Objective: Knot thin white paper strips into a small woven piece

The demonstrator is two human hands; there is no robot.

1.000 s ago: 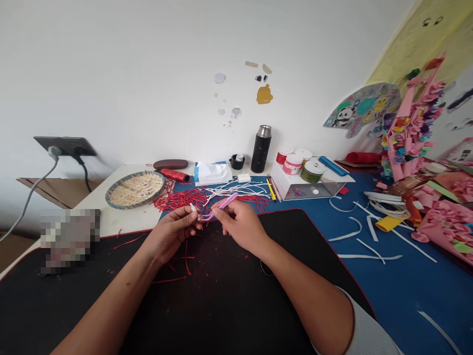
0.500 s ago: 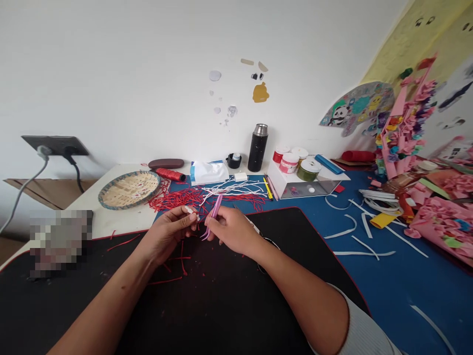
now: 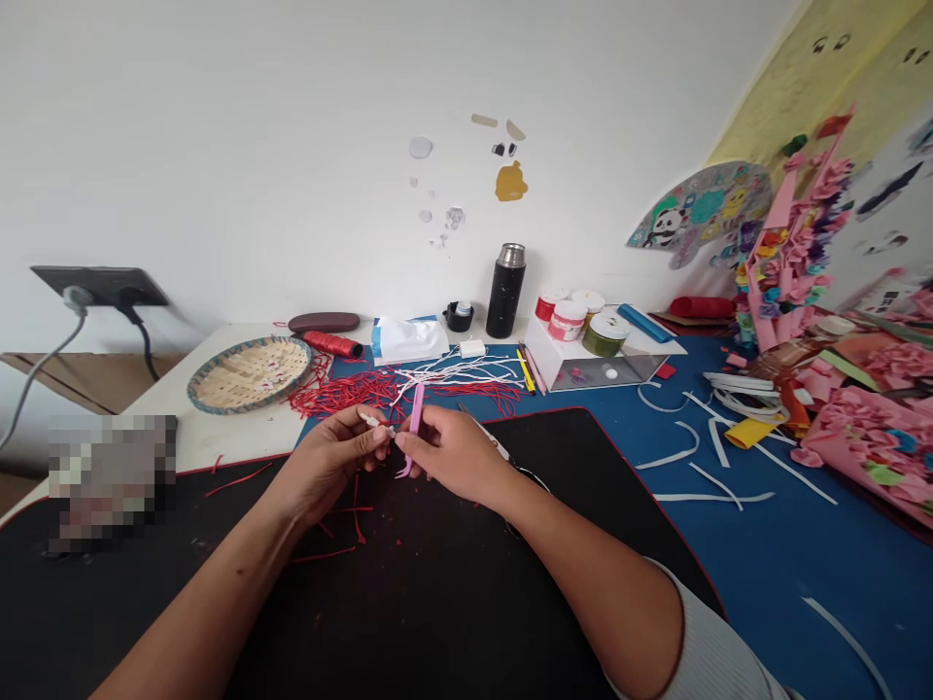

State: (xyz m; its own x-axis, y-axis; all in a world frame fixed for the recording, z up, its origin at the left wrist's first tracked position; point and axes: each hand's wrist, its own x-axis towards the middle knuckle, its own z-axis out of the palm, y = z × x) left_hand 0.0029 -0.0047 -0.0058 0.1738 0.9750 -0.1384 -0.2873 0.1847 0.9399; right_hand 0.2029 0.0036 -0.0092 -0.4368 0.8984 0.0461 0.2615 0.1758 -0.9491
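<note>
1. Pinching a small white strip point(image 3: 371, 420) between thumb and fingertips, your left hand point(image 3: 329, 459) has its fingers together and clamped on it. The strip sticks out toward your other hand, above the middle of the black desk mat point(image 3: 444, 622).

2. Your right hand point(image 3: 456, 452) grips a pair of pink tweezers point(image 3: 415, 423), with the fingers closed around the tool. The tweezers stand nearly upright, tips down, and lie just beside the end of the strip. At this size you cannot tell whether the tweezer arms are squeezed together.

3. The step in hand looks like close work on the strip with the tweezers, your two hands almost meeting. You cannot tell whether the tips touch the strip.

4. The next move seems to call for a steady left pinch and small, controlled tweezer movements at the strip's end.

5. Loose red threads point(image 3: 342, 394) lie in a tangle beyond the mat, with thin white strips point(image 3: 452, 371) across them. Short red pieces point(image 3: 356, 520) lie on the mat below your hands. A woven basket point(image 3: 249, 374) sits farther left.
</note>
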